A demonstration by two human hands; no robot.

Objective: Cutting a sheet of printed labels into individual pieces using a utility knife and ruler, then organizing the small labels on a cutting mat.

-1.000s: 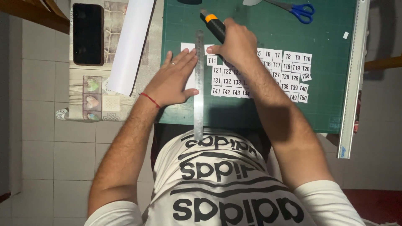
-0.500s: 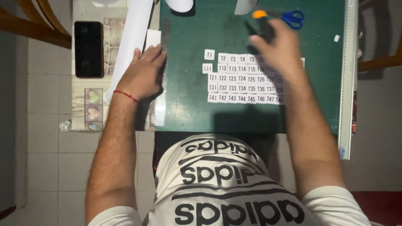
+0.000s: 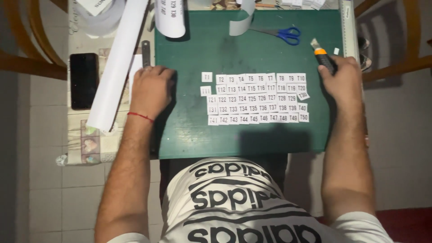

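Note:
My left hand (image 3: 150,90) lies with curled fingers on a metal ruler (image 3: 146,48) at the left edge of the green cutting mat (image 3: 252,49); only the ruler's top end shows above the knuckles. My right hand (image 3: 341,80) grips an orange and black utility knife (image 3: 323,55) at the mat's right edge, blade pointing away from me. Between the hands, several rows of small white cut paper squares (image 3: 256,100) with printed characters lie on the mat. A few squares at the left and right ends sit slightly apart.
Blue-handled scissors (image 3: 284,34) and curled paper strips (image 3: 240,20) lie at the mat's far edge. A long white paper roll (image 3: 118,67) and a black phone (image 3: 83,81) are left of the mat. A long straightedge (image 3: 348,27) runs along the right. Wooden chairs stand on both sides.
My left hand slid the ruler off the squares to the mat's left edge. My right hand carried the knife away from the squares to the right edge.

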